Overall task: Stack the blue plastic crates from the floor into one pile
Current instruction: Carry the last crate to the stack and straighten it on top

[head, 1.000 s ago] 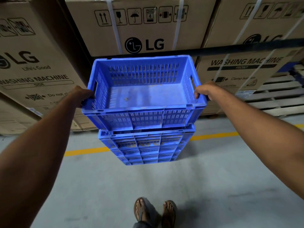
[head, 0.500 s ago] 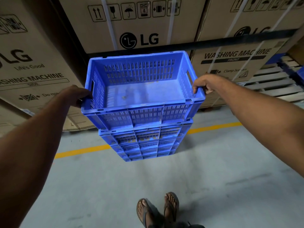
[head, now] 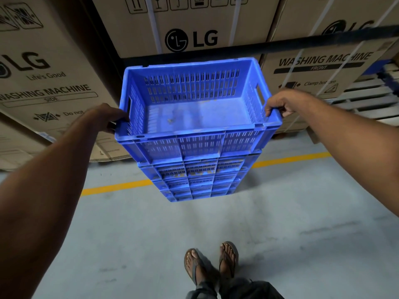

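blue slotted crate (head: 197,114), yellow floor line (head: 116,187), seemingly grey floor (head: 280,234)

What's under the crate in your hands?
Directly beneath the top crate is a pile of blue crates standing on the grey floor. Only the pile's near side shows; its top and inside are covered.

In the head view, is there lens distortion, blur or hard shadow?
Head view: wide-angle stretch enlarges the forearms at both edges; light is dim and even, with only soft shadow on the floor beside the crate pile; the top crate is sharp, the dark beam smears toward the right.
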{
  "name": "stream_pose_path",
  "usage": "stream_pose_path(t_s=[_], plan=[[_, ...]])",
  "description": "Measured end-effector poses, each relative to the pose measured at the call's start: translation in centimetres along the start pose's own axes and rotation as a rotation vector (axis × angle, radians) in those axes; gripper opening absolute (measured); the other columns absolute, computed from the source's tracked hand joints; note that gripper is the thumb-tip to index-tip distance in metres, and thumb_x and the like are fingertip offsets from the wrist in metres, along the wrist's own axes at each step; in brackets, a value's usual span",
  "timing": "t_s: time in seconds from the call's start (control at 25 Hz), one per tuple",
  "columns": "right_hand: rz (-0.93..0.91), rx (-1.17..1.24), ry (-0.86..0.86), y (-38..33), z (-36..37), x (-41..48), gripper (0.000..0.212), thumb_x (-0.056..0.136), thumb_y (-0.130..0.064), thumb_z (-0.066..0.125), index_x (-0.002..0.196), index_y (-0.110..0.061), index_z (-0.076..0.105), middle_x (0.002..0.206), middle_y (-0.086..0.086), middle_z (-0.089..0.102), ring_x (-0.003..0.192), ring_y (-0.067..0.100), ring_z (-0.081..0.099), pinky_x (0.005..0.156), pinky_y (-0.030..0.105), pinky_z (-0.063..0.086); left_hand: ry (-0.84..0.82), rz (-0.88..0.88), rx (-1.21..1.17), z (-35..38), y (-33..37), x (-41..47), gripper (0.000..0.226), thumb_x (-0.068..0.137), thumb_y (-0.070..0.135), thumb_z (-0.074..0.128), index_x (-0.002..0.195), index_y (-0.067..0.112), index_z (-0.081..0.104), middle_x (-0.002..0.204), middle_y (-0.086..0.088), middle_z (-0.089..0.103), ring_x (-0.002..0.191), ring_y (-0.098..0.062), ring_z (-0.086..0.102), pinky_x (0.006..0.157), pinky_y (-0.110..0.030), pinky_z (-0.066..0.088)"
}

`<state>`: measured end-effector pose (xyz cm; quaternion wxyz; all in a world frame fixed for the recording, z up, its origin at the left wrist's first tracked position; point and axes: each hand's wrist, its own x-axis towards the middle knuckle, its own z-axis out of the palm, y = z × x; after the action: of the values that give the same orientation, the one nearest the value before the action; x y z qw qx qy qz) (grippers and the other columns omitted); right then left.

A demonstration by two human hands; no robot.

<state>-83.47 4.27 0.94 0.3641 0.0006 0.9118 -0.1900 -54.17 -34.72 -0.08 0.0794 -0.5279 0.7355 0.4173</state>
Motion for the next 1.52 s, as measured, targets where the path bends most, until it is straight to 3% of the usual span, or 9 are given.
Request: stream_pose_path(t_s=[0.16,0.36,0.48,0.64,0.8,0.96,1.08,1.28,1.52], plan=[[-0.009,0.019,0.057,0.0,0.3,-0.3,0.023,0.093,0.010,0.059,0.112,-0.002,0.058,0.080,0.010,0.057,0.069,0.020,0.056,0.030,0.023,0.046,0.030,0.012,-0.015,0.5,-0.3,-0.1,0.034,0.087,0.004,0.070,0.118,-0.003,0.057,0.098,-0.016,0.062,0.066,-0.022,0.059,0.042,-0.031,0.054],[-0.070,-0.085,0.300,-0.3,0.6,-0.2,0.045,0.073,0.005,0.081,0.115,0.008,0.066,0.092,0.015,0.065,0.082,0.029,0.064,0.051,0.031,0.048,0.075,0.025,-0.009,0.9,-0.6,0.9,0.041,0.083,0.001,0.074,0.120,-0.008,0.058,0.075,-0.012,0.057,0.062,-0.022,0.056,0.032,-0.029,0.049],[-0.072,-0.139,0.338,-0.1,0.9,-0.4,0.045,0.074,0.001,0.083,0.115,0.004,0.066,0.087,0.011,0.062,0.081,0.027,0.062,0.053,0.028,0.045,0.082,0.023,0.008,1.0,-1.1,1.2,0.043,0.083,0.004,0.076,0.120,-0.008,0.060,0.076,-0.013,0.058,0.061,-0.022,0.056,0.035,-0.029,0.051],[-0.094,-0.122,0.445,0.4,2.1,-0.5,0.043,0.078,-0.006,0.080,0.119,-0.002,0.067,0.103,0.012,0.068,0.091,0.029,0.067,0.073,0.032,0.052,0.098,0.077,0.009,1.1,-1.5,1.1,0.036,0.083,0.008,0.076,0.113,-0.007,0.062,0.076,-0.015,0.058,0.060,-0.025,0.055,0.037,-0.028,0.054],[-0.202,-0.107,0.729,1.4,6.5,-2.2,0.039,0.090,-0.019,0.063,0.127,-0.007,0.060,0.126,0.017,0.064,0.118,0.035,0.061,0.091,0.041,0.049,0.331,0.226,0.258,2.2,-2.6,-0.8,0.039,0.084,0.022,0.070,0.116,0.000,0.064,0.106,-0.022,0.069,0.094,-0.039,0.067,0.080,-0.047,0.057],[-0.651,-0.208,0.979,3.5,12.9,-4.6,0.035,0.098,-0.046,0.049,0.113,-0.018,0.065,0.121,0.007,0.064,0.119,0.032,0.055,0.111,0.047,0.031,0.576,0.599,0.269,7.7,-6.3,-5.2,0.049,0.099,0.052,0.048,0.130,0.016,0.059,0.142,-0.010,0.053,0.132,-0.034,0.048,0.099,-0.048,0.041],[-0.908,-0.430,0.893,3.8,16.3,-4.7,0.045,0.104,-0.055,0.041,0.108,-0.018,0.066,0.100,0.008,0.063,0.097,0.034,0.057,0.097,0.045,0.036,0.637,0.715,0.325,9.9,-8.3,-5.4,0.051,0.105,0.056,0.037,0.107,0.017,0.070,0.135,-0.001,0.061,0.145,-0.031,0.035,0.106,-0.042,0.034],[-0.863,-0.546,0.899,3.3,16.4,-4.6,0.050,0.103,-0.059,0.038,0.108,-0.016,0.061,0.097,0.013,0.058,0.092,0.036,0.054,0.086,0.045,0.033,0.711,0.733,0.326,10.2,-8.8,-3.0,0.062,0.107,0.057,0.031,0.084,0.014,0.069,0.080,-0.008,0.063,0.119,-0.040,0.059,0.118,-0.032,0.025],[-0.884,-0.507,0.781,3.6,16.0,-4.5,0.047,0.102,-0.055,0.040,0.125,-0.018,0.059,0.117,0.010,0.060,0.107,0.037,0.052,0.095,0.044,0.030,0.791,0.797,0.239,10.8,-8.5,-4.5,0.059,0.108,0.050,0.034,0.093,0.009,0.073,0.088,-0.009,0.064,0.122,-0.032,0.053,0.116,-0.037,0.031]])
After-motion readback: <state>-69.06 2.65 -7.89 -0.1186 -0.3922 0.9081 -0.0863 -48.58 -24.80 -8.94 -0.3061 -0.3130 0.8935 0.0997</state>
